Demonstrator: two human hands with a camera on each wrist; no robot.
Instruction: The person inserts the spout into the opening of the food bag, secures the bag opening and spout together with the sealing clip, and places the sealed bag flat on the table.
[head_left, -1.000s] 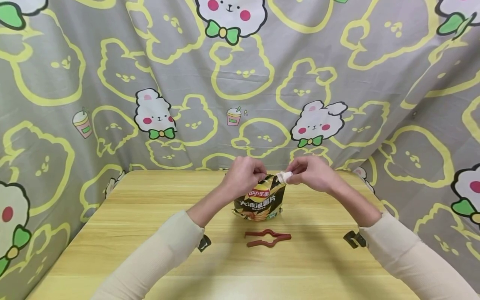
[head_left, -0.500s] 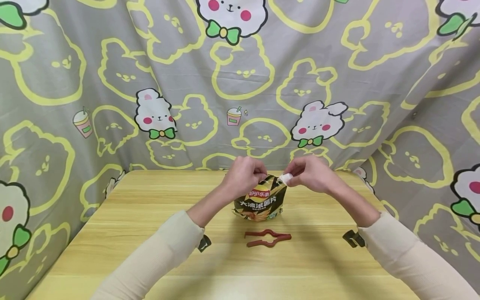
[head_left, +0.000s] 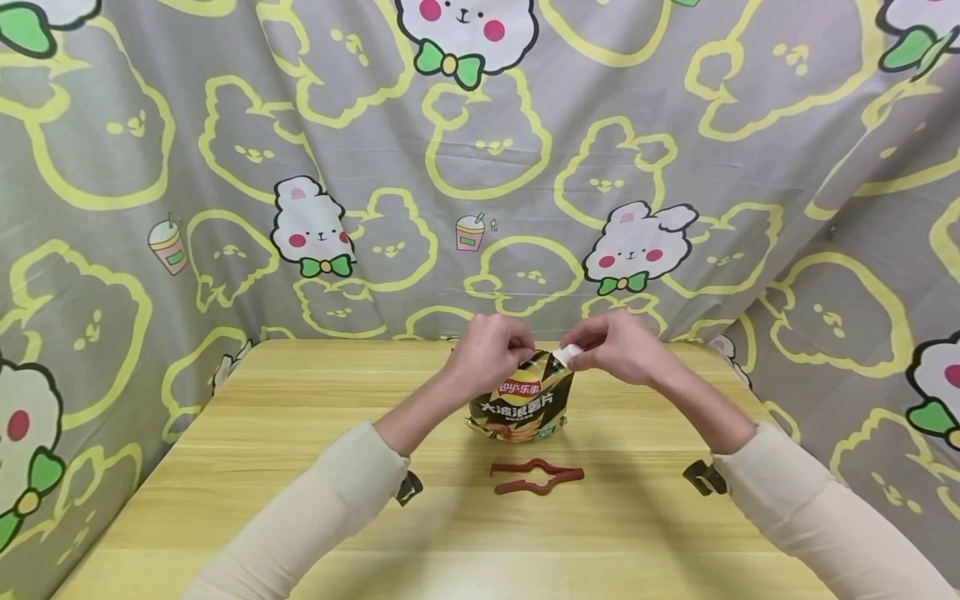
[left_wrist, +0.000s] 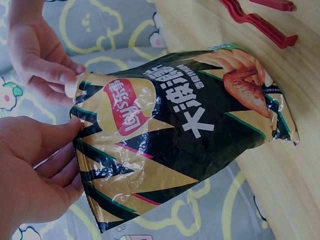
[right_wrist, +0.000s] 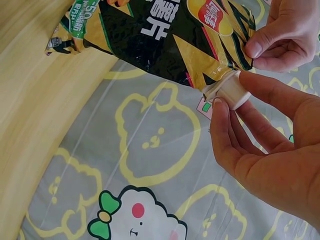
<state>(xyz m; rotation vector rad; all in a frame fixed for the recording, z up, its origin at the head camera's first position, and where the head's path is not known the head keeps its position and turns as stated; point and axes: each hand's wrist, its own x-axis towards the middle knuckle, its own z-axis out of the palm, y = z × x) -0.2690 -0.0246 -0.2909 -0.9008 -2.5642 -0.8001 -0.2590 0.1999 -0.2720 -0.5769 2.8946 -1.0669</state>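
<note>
A black and gold Lay's chip bag (head_left: 522, 410) stands upright on the table, its top edge between my hands. My left hand (head_left: 487, 354) pinches that top edge between thumb and fingers, as the left wrist view (left_wrist: 37, 165) also shows. At the bag's top right corner sits a small white cylindrical cap (right_wrist: 233, 91). My right hand (head_left: 624, 346) holds this cap with thumb and fingertips, and the cap touches the corner of the bag. How the cap meets the foil inside is hidden. Nearer me lies a red hinged bag clip (head_left: 567, 476), its two arms spread apart.
The light wooden table (head_left: 300, 500) carries the bag and the clip. Behind and at both sides hangs a grey curtain (head_left: 405, 150) with cartoon bears and rabbits. A black wrist mount (head_left: 705, 477) shows by the right sleeve, another (head_left: 408, 488) by the left.
The white cap has turned in my right fingers and tilts differently at the bag's corner. My left hand, the bag and the red clip stay in place.
</note>
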